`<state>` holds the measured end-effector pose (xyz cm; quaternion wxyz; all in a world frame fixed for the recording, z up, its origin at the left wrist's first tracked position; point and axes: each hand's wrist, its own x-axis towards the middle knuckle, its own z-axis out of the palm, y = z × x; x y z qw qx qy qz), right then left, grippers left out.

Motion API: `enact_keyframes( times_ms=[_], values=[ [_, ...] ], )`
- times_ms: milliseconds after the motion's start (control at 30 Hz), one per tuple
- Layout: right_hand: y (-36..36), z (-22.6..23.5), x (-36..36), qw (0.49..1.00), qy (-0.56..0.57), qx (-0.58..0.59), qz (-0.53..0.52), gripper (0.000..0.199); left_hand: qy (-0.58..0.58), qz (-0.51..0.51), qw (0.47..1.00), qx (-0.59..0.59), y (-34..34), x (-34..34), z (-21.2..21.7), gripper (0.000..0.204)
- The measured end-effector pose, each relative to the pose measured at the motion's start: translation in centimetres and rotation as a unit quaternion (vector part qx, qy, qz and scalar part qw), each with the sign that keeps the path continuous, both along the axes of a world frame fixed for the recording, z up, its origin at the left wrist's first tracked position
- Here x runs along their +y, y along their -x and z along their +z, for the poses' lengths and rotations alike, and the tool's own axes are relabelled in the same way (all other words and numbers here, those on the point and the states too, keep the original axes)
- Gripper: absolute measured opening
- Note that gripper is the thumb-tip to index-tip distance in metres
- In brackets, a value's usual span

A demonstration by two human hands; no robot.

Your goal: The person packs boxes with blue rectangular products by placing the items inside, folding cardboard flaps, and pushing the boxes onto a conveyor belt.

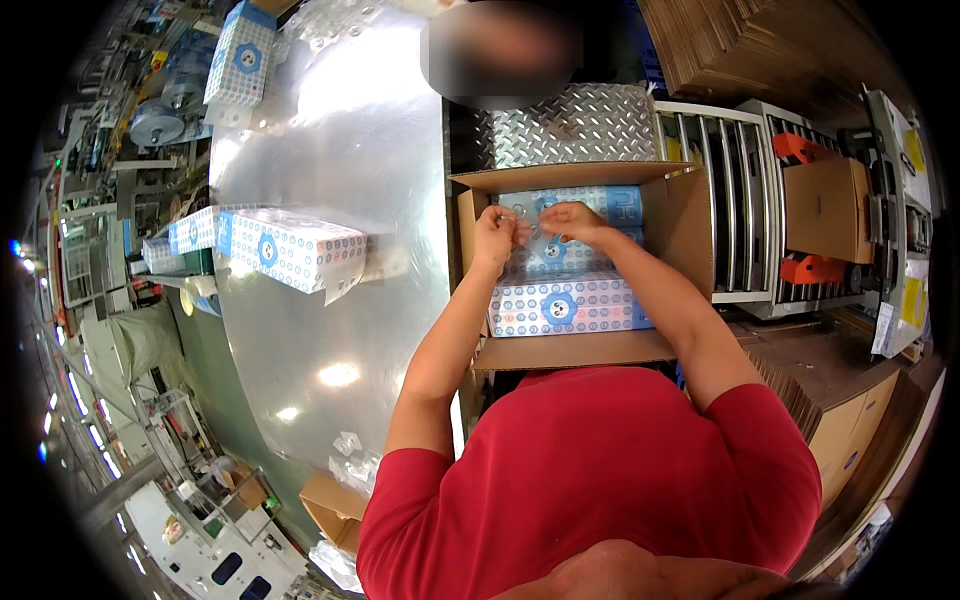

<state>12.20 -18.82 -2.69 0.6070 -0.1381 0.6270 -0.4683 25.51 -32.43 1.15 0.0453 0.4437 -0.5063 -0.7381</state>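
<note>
An open cardboard box (580, 352) stands in front of me with its flaps folded outward. Inside lie wrapped packs printed in white and blue; one long pack (600, 305) sits on the near side, and another pack (575, 262) lies beyond it. My left hand (500, 238) is over the box's left part, its fingers bent together. Close beside it, my right hand (574, 221) hovers over the far pack with its fingers curled inward. Something thin and clear seems to show between the fingertips, too small to name.
On the metal table (340, 130) to the left lie a wrapped pack (290, 247) and, farther off, another pack (240, 60). A roller conveyor (715, 200) carrying a closed carton (826, 210) runs at the right. Flat cardboard (740, 50) is stacked behind. Across from me is another person.
</note>
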Motion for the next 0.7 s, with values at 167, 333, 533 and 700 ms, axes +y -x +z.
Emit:
enact_keyframes(
  times_ms=[167,333,533,700],
  values=[
    [0.4,-7.0,1.5,0.953,0.006,0.295,-0.060,0.014,0.118,-0.051,0.991,-0.046,0.2,-0.4,-4.3,0.005],
    [-0.1,-5.1,1.4,0.867,0.065,0.493,-0.036,0.023,0.258,-0.204,0.937,-0.121,-0.4,-0.4,-7.4,0.011],
    [-1.2,-5.4,2.3,0.711,-0.043,0.601,0.361,0.059,0.509,-0.368,0.762,-0.158,-1.7,1.0,-6.2,0.032],
    [-0.8,-4.6,2.5,0.798,0.020,0.545,0.256,0.060,0.768,-0.136,0.613,-0.126,-6.0,-8.6,13.9,0.049]
  ],
)
